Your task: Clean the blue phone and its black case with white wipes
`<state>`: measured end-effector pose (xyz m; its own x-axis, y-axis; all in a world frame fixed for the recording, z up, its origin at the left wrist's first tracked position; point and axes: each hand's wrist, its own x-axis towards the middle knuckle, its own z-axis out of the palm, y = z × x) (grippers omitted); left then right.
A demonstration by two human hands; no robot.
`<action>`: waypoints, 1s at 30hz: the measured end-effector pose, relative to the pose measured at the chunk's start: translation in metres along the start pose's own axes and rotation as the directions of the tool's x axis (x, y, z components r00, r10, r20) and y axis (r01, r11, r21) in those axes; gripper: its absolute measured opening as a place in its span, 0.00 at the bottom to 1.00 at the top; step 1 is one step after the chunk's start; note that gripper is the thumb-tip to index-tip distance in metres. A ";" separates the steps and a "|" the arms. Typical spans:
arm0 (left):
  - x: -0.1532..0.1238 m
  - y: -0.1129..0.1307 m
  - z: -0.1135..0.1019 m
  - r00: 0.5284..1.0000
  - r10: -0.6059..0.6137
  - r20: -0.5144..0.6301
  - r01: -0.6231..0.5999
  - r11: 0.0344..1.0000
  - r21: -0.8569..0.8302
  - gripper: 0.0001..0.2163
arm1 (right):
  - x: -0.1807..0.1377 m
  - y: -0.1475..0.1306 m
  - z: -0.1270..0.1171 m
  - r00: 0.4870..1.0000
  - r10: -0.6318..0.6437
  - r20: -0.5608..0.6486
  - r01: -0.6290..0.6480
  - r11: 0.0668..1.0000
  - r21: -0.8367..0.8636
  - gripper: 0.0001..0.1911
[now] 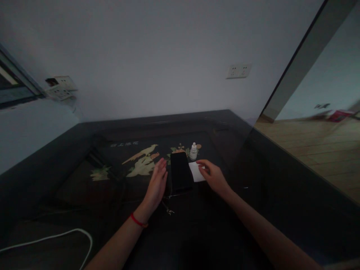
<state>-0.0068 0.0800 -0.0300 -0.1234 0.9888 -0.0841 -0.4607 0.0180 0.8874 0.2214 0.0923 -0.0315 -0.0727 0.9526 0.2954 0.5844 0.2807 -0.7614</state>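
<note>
A black smartphone [180, 170] lies flat on the dark glossy table, screen up, with a thin cord and small charm [169, 211] by its lower end. My left hand [158, 182], a red band on its wrist, rests on its edge just left of the phone, fingers stretched out and holding nothing. To the phone's right is a folded white paper or cloth [197, 171]. The thumb and fingertips of my right hand [213, 175] close on its right side. Behind the paper stands a small clear dropper bottle [193, 152] with a white cap, upright.
The table [225, 232] has a bird-and-flower picture [142, 165] on its top and meets a pale wall at the back. A white cable [64, 232] curves across its front left. Wall sockets [238, 71] sit above; wooden floor [298, 146] shows at right.
</note>
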 end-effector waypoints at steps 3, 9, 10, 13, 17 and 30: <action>-0.003 -0.007 0.003 0.993 -0.109 0.048 0.109 0.994 0.003 0.20 | 0.005 -0.007 0.024 0.999 0.009 0.049 -0.017 0.987 0.159 0.11; 0.000 -0.005 0.001 0.980 -0.157 0.126 0.158 0.987 -0.001 0.26 | 0.017 0.002 0.035 0.993 0.066 0.097 -0.091 0.952 0.291 0.09; 0.000 -0.005 0.000 0.979 -0.155 0.132 0.157 0.988 -0.001 0.26 | 0.017 0.004 0.035 0.992 0.071 0.106 -0.100 0.948 0.302 0.09; 0.001 -0.007 -0.002 0.977 -0.151 0.148 0.152 0.988 0.006 0.26 | 0.013 0.006 0.035 0.988 0.077 0.133 -0.116 0.939 0.322 0.10; 0.001 -0.009 -0.005 0.974 -0.153 0.165 0.150 0.988 0.029 0.27 | 0.007 0.004 0.035 0.984 0.071 0.162 -0.121 0.939 0.322 0.11; -0.002 -0.007 -0.002 0.982 -0.122 0.147 0.118 0.992 0.033 0.25 | 0.000 -0.002 0.041 0.983 0.101 0.155 -0.143 0.944 0.296 0.17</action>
<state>-0.0054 0.0778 -0.0371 0.0640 0.9902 -0.1239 -0.4424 0.1395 0.8859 0.1868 0.0969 -0.0537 -0.1375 0.9826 0.1246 0.3228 0.1634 -0.9323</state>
